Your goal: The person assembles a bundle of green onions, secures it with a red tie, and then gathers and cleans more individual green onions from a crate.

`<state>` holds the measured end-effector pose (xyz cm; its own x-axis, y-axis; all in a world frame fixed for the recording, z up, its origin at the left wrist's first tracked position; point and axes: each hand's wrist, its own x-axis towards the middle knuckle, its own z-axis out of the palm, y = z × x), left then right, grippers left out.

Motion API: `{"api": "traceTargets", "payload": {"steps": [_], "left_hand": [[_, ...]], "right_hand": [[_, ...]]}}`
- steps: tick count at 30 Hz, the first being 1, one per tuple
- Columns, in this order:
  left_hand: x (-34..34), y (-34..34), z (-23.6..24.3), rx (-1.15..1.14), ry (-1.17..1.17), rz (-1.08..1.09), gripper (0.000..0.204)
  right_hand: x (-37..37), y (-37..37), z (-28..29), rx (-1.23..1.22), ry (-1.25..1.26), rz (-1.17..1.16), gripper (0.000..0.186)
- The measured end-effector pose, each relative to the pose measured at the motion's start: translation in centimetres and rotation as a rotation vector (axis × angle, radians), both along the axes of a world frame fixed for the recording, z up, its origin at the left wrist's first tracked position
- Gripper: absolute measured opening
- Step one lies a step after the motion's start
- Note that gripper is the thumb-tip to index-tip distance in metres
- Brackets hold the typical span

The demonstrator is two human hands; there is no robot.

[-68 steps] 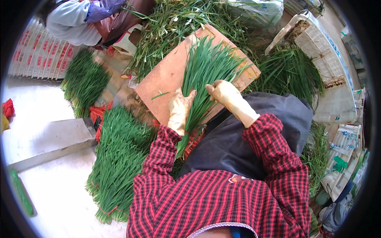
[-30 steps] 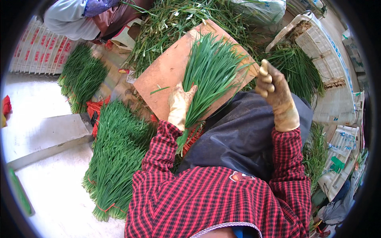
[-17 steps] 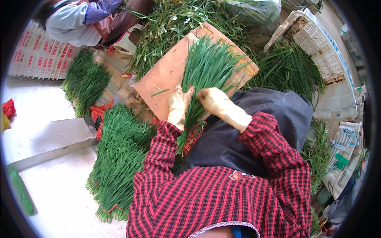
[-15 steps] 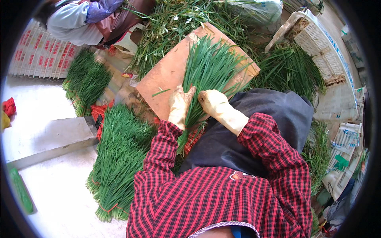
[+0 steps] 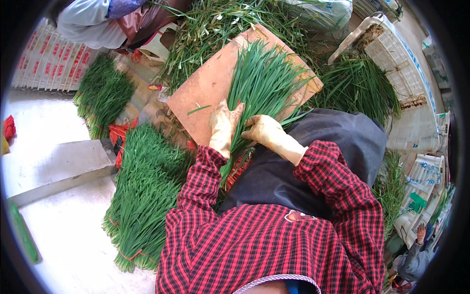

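Observation:
A bundle of long green leaves [image 5: 262, 78] lies diagonally across a worn pinkish board [image 5: 196, 88], its lower end reaching down past the near edge. My left hand [image 5: 224, 125], in a stained cream rubber glove, grips the bundle from its left side, thumb raised. My right hand [image 5: 259, 127], gloved alike, has curled fingers on the leaves just right and below, partly hidden by the glove. Red ties [image 5: 237, 169] show under the bundle beside the dark cloth [image 5: 293, 171] over my lap.
Tied green bundles [image 5: 142, 201] lie left on a white surface [image 5: 54, 230]. A co-worker's arm [image 5: 88, 29] is at upper left, another person's hand [image 5: 420, 232] at lower right. Loose leaves [image 5: 205, 29] surround the board's far side; white plastic crates [image 5: 406, 98] stand along the right.
My right hand was raised at the right a second ago; it has come back left onto the bundle and shifted slightly lower. Another person's hand has appeared at lower right.

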<state>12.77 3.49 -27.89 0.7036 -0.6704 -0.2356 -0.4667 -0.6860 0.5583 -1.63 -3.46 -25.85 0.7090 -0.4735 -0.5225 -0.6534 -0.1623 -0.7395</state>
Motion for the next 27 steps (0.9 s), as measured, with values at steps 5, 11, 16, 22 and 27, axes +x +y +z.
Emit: {"api": "traceTargets", "payload": {"steps": [5,11,16,22,27], "left_hand": [[-0.7,-0.4,0.7,0.020,-0.062,0.005,0.063],[-0.4,-0.3,0.2,0.030,-0.081,0.002,0.066],[-0.5,-0.4,-0.4,0.021,-0.071,0.006,0.069],[0.4,0.4,-1.0,-0.028,0.000,-0.021,0.069],[-0.6,-2.7,0.9,0.170,-0.106,-0.144,0.068]], "right_hand": [[0.4,0.3,-0.2,0.048,0.049,0.008,0.036],[-0.3,1.1,1.8,0.120,0.029,-0.073,0.024],[0.2,2.3,0.7,-0.754,-0.010,0.317,0.009],[-0.6,-10.8,1.0,-1.056,0.200,-0.375,0.007],[-3.7,-13.0,3.1,-0.797,0.261,-0.458,0.021]]}}
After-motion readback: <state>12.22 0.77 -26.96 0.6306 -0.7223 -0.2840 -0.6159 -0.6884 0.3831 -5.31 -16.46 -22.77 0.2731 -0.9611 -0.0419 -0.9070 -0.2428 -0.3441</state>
